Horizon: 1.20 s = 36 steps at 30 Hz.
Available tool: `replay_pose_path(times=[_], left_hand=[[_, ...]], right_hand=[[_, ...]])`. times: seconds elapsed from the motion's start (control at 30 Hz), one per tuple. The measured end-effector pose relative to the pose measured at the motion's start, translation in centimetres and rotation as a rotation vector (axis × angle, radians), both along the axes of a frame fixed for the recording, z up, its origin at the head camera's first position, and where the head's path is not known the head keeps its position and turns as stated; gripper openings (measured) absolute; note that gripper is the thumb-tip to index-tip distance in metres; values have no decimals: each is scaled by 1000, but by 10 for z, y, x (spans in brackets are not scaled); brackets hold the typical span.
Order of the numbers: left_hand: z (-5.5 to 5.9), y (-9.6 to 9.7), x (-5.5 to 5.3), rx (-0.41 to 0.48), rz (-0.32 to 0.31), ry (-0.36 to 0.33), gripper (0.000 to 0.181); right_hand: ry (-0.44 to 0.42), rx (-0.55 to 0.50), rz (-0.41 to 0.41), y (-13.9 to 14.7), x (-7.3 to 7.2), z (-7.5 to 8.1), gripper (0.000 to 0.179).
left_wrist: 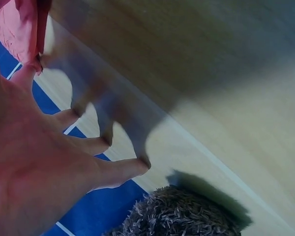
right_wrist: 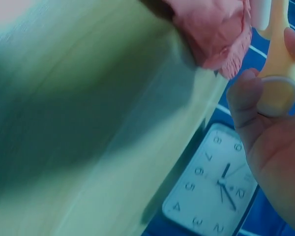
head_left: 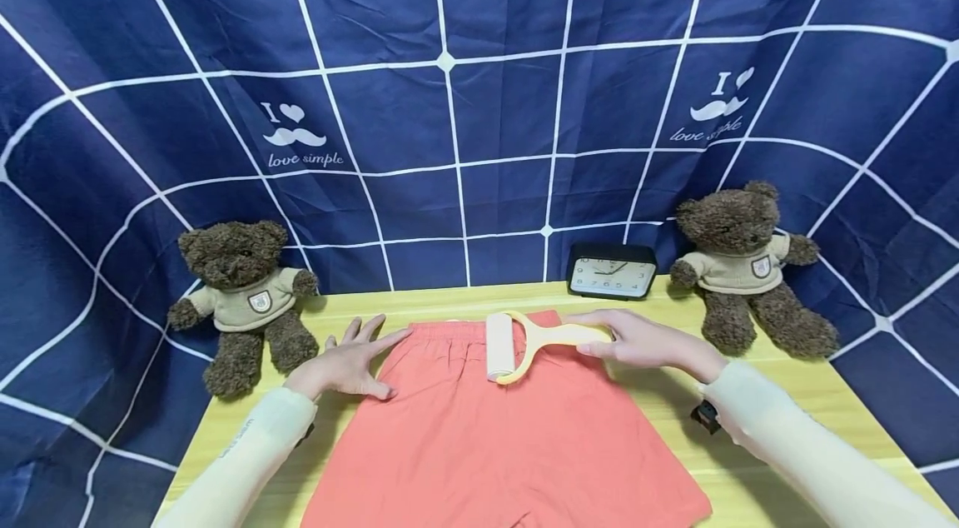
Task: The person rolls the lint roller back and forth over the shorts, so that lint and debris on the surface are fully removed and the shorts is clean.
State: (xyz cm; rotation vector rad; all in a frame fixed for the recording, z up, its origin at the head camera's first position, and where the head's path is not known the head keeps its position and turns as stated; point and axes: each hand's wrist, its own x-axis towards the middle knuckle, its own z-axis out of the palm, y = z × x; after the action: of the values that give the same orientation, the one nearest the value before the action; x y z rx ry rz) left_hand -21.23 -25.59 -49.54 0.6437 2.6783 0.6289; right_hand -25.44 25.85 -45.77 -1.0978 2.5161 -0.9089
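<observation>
A roller (head_left: 550,335) is gripped by the right hand (head_left: 640,339); the shorts' (head_left: 494,428) ten o'clock edge is touched by the wide-spread left hand (head_left: 350,363).

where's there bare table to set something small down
The table is bare in a narrow back strip between the left bear and clock, behind the shorts, and between the shorts and the right sleeve. It's crowded at back right: clock, right hand and right bear sit close together.
</observation>
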Motion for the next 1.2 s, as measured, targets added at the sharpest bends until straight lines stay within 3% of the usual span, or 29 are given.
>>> replay_pose_path(times=[0.13,0.33,0.43,0.6,0.87,1.2], left_hand=[[-11,-4,-4,9,-7,22,106],[-14,-3,-7,-4,-13,33,106],[-10,0,-7,-10,-7,13,106],[-9,0,-7,-11,9,-6,107],[-23,-5,-10,-26,16,1,112],[-21,-2,-9,-18,36,-6,110]], right_hand=[[-3,3,3,14,-1,6,44],[-36,-11,19,28,-1,12,45],[-35,-3,13,34,-2,15,46],[-5,18,1,46,-3,18,46],[42,-11,39,63,-3,18,44],[110,48,-42,86,0,17,44]])
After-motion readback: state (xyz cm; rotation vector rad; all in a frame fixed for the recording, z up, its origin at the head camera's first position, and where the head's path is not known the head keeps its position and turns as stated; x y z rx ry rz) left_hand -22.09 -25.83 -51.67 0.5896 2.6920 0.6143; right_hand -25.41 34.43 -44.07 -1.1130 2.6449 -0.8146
